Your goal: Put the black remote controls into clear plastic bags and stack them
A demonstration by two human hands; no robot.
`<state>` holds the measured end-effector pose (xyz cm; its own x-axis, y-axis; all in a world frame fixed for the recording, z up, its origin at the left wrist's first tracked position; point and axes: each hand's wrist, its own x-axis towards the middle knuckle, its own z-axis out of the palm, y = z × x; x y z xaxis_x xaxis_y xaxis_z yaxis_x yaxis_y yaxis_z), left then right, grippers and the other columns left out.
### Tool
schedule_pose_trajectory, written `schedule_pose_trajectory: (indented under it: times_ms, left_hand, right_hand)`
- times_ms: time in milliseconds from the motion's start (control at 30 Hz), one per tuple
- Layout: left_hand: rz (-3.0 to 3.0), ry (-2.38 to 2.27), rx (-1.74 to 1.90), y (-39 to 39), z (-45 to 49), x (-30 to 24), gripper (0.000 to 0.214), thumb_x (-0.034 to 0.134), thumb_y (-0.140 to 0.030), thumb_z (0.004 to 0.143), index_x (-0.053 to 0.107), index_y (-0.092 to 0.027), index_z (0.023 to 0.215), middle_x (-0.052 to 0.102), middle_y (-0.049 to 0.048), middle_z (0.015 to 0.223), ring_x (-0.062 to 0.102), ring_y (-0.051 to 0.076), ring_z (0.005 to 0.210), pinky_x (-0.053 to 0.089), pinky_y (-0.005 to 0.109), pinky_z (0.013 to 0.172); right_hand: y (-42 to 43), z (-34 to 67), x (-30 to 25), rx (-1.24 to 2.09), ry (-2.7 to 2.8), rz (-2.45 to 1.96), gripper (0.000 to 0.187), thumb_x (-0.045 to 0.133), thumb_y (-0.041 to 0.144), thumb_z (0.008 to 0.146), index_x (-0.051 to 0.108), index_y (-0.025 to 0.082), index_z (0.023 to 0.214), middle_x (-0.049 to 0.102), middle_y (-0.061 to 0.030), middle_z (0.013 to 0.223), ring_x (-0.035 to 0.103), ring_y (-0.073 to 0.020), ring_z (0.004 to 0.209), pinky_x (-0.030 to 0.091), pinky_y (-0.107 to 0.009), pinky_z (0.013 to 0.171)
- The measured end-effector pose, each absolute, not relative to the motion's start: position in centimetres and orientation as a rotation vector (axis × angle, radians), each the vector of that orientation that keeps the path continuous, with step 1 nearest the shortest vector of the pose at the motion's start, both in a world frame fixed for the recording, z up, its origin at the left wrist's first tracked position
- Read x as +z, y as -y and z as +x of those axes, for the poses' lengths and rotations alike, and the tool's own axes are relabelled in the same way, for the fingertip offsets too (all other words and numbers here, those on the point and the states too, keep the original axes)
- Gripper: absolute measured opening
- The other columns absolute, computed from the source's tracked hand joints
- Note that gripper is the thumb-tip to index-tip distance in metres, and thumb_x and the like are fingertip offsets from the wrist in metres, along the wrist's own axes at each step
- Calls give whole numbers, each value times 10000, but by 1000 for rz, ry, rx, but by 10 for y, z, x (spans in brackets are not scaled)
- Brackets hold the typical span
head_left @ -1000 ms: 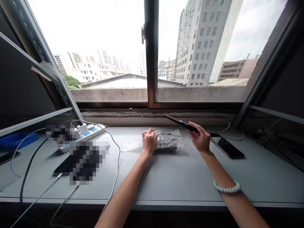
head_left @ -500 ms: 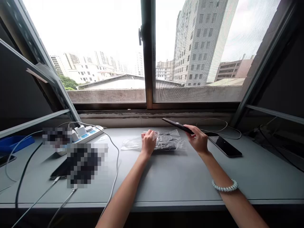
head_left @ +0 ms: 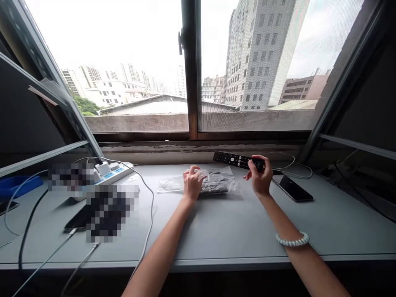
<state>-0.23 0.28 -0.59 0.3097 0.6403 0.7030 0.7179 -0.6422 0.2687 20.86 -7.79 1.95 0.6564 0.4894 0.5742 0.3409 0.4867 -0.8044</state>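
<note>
1. The right hand (head_left: 261, 177) pinches a long, slim black plastic remote control with pale buttons (head_left: 233, 159) by one end, thumb on the button face. The remote is raised at the back right of the crinkled, clear plastic packaging (head_left: 170, 185), my landmark. Gripping only the end probably keeps most of its buttons in sight; they face the wearer.
2. The left hand (head_left: 192, 185) is over the middle of the packaging, fingers bent and loosely parted, thumb away from the index finger. It may be there to steady the film; whether any hidden fingertip presses on it, I cannot tell.
3. Dark grey, button-covered pieces (head_left: 215, 187) lie inside the packaging, right of the left hand, seemingly bagged against scratches.
4. Right of the packaging, a black, glossy flat phone (head_left: 293, 189) lies near the right forearm, limiting sideways room there.
5. Left of the packaging, a thin white cable (head_left: 151, 198) loops down past the table's front edge and could snag a leftward sweep. Farther left stands a long white power strip (head_left: 114, 175) with plugs in it, presumably set aside to serve the cables.
6. Behind the packaging, the brown window frame (head_left: 139, 137) bounds the reach; in front, the smooth grey tabletop (head_left: 235, 231) gives the widest room, up to its straight front edge.
</note>
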Motion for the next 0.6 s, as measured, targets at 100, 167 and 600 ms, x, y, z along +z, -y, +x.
schedule_pose_trajectory:
  times_ms: [100, 167, 600]
  left_hand:
    - [-2455, 1226, -1264, -1, -1, -8, 150, 580, -308, 825, 661, -188, 785, 579, 44, 1033, 567, 130, 707, 339, 353, 852]
    - [-2449, 1179, -1265, 1, 1, -8, 137, 575, -308, 830, 658, -200, 840, 582, 35, 1016, 570, 133, 738, 326, 339, 848]
    - [-2514, 1062, -1053, 19, 9, -1, 313, 661, -371, 736, 611, -231, 1011, 571, 56, 1057, 504, 224, 1012, 283, 358, 888]
  right_hand:
    - [76, 214, 24, 297, 663, -1021, 195, 539, 329, 714, 543, 197, 858, 452, 69, 509, 410, -89, 310, 390, -237, 331]
    - [74, 218, 24, 409, 570, -1015, 147, 519, 292, 685, 549, 194, 791, 427, 73, 457, 379, -88, 301, 374, -234, 313]
    - [70, 211, 21, 634, 674, -1136, 122, 522, 274, 650, 562, 189, 728, 415, 63, 397, 331, -93, 286, 345, -251, 285]
